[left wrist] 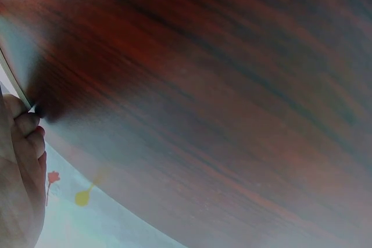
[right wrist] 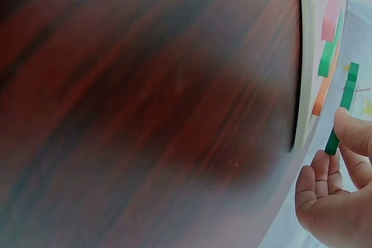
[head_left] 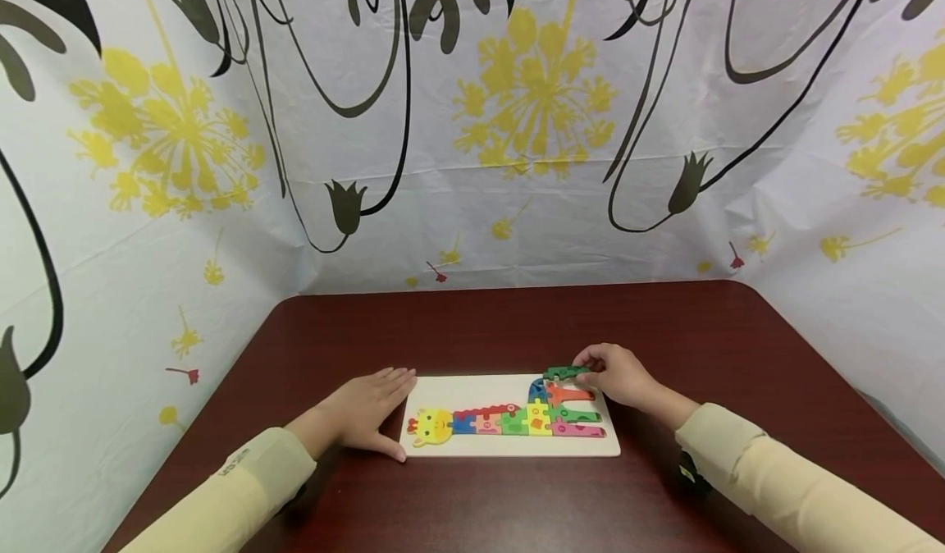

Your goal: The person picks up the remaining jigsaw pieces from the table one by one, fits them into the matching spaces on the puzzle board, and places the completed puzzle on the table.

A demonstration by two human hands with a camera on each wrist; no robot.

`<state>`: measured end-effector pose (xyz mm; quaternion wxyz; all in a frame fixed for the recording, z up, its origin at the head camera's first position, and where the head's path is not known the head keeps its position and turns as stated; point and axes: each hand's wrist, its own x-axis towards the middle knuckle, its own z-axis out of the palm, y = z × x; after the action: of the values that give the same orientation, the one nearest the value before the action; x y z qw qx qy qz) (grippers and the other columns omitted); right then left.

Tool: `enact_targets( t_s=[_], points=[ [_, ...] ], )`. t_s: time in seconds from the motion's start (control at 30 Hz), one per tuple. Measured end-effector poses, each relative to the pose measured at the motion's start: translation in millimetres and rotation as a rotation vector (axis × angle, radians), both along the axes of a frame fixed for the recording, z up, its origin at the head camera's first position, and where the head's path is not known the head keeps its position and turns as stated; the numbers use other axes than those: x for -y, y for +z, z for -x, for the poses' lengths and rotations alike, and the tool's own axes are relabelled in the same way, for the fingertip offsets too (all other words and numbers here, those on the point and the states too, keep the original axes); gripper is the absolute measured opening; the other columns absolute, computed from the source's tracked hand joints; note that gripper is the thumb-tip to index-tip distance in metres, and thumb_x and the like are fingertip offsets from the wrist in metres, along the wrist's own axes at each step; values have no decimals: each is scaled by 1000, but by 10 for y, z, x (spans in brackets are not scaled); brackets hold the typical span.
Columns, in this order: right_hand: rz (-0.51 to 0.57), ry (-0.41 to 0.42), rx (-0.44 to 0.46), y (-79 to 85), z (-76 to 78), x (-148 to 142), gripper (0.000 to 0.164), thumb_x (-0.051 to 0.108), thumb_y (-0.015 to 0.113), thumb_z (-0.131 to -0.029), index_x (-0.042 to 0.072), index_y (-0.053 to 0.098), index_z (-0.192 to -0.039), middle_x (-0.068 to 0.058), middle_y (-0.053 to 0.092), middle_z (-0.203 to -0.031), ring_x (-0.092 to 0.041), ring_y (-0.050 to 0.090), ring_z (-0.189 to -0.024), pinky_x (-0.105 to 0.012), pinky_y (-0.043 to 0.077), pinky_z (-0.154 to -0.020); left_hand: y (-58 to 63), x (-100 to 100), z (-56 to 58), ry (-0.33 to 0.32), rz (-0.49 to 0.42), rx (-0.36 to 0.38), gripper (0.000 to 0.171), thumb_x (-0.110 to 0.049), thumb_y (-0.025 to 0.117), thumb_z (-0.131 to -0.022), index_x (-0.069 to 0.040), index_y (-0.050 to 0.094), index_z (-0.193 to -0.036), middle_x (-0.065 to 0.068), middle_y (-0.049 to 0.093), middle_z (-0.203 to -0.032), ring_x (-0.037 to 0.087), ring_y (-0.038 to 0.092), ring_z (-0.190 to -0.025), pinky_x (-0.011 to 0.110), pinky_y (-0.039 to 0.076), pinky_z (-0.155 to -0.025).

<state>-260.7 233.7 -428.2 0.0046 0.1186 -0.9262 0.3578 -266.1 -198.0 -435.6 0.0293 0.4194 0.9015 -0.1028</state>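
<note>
In the head view, a white puzzle board [head_left: 472, 393] lies on the table with colourful pieces forming a giraffe, its yellow head piece [head_left: 435, 427] at the left. My left hand [head_left: 369, 412] rests against the board's left edge, fingers extended and thumb spread at the lower corner. Thumb and fingers of my right hand [head_left: 623, 378] pinch a dark green puzzle piece [head_left: 564, 372] over the board's upper right. In the right wrist view, that green piece [right wrist: 347, 94] is held up off the board. Below it sit the orange piece [head_left: 570, 395] and the blue piece [head_left: 537, 390].
The dark reddish-brown table [head_left: 472, 504] spreads around the board on all sides. Behind it hangs a white sheet [head_left: 458, 143] printed with yellow flowers and dark stems. A dark wrist device [head_left: 691, 473] shows under the right sleeve [head_left: 746, 446].
</note>
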Motion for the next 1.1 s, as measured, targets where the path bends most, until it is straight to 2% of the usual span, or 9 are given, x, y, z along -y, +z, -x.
enact_targets(
  t_s=[0.47, 1.1],
  points=[
    [18, 2, 48, -7, 22, 51, 6, 7, 70, -89, 7, 69, -95, -5, 58, -88, -20, 51, -77, -32, 45, -64, -4, -1, -4, 4, -10, -2, 118, -90, 34, -75, -3, 25, -153, 12, 26, -158, 26, 23, -144, 39, 21, -115],
    [-13, 2, 38, -61, 59, 47, 6, 6, 72, -88, 7, 69, -93, -4, 57, -86, -20, 50, -76, -33, 44, -65, -5, 6, -13, 2, -15, -9, 117, -90, 34, -75, -2, 26, -153, 12, 26, -157, 26, 23, -144, 39, 22, -115]
  ],
)
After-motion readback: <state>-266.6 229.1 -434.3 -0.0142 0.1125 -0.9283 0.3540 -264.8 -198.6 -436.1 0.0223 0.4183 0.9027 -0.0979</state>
